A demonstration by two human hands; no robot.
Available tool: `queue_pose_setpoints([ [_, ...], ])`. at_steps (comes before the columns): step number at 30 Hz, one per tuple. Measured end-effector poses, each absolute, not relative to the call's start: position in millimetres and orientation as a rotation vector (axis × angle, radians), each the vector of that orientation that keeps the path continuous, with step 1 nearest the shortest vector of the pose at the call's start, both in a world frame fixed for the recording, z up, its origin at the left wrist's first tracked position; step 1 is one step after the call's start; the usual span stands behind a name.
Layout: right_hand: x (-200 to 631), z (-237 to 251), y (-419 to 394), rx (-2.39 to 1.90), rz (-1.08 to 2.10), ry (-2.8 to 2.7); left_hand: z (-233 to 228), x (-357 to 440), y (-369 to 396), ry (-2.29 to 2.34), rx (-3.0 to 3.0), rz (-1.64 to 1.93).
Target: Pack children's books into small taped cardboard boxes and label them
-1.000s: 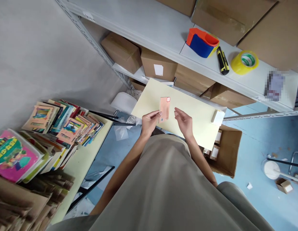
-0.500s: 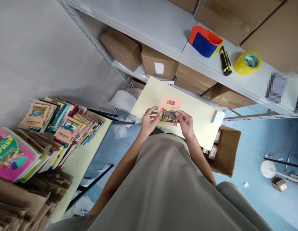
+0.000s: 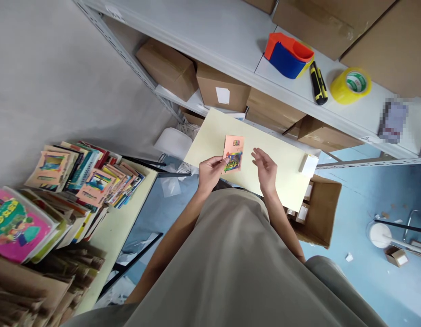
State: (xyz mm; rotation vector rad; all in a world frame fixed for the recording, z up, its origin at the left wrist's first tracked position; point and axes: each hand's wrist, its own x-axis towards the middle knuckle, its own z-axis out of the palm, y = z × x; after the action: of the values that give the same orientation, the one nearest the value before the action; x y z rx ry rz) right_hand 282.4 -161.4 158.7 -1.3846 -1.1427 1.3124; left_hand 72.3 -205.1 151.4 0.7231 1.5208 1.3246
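Shelving (image 3: pixel 231 27), far: cartons, tape roll (image 3: pixel 351 85), knife (image 3: pixel 318 84). Table (image 3: pixel 281 168), pale yellow, centre. Book stacks (image 3: pixel 77 177), left. Left hand (image 3: pixel 210 171): fingertips pinching the small pink booklet (image 3: pixel 232 153) by its near edge, held above the table. Right hand (image 3: pixel 266 168): fingers spread, empty, beside it. Risk: one-edge pinch may let the booklet slip or flop.

I see a plain grey wall (image 3: pixel 43 68) on the left and a pale blue floor (image 3: pixel 384 190) on the right. A grey metal shelf rack (image 3: pixel 213 27) runs across the top, stacked with cardboard boxes (image 3: pixel 166 68). A cream tabletop (image 3: pixel 285 181) stands below it in soft, even light.
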Motion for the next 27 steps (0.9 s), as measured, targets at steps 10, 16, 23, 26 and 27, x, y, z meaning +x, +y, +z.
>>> queue_pose_setpoints([
  [10, 248.4, 177.5, -178.1, -1.231, 1.508, -1.215, 182.2, 100.8, -222.8, 1.487, 1.27, 1.318],
  [16, 271.5, 181.0, -167.2, -1.232, 1.572, -1.127, 167.9, 69.7, -213.6, 1.531, 1.11, 1.32],
  [23, 280.0, 180.7, -165.4, -1.211, 1.695, -1.114, 157.4, 56.8, -203.6, 1.212, 0.669, 1.101],
  [26, 282.5, 171.5, -162.3, -1.274, 1.624, -1.103, 154.1, 60.8, -204.3, 1.274, 0.657, 1.146],
  [27, 283.7, 168.9, -161.0, -1.309, 1.556, -1.092, 152.9, 61.6, -204.2, 1.312, 0.677, 1.168],
])
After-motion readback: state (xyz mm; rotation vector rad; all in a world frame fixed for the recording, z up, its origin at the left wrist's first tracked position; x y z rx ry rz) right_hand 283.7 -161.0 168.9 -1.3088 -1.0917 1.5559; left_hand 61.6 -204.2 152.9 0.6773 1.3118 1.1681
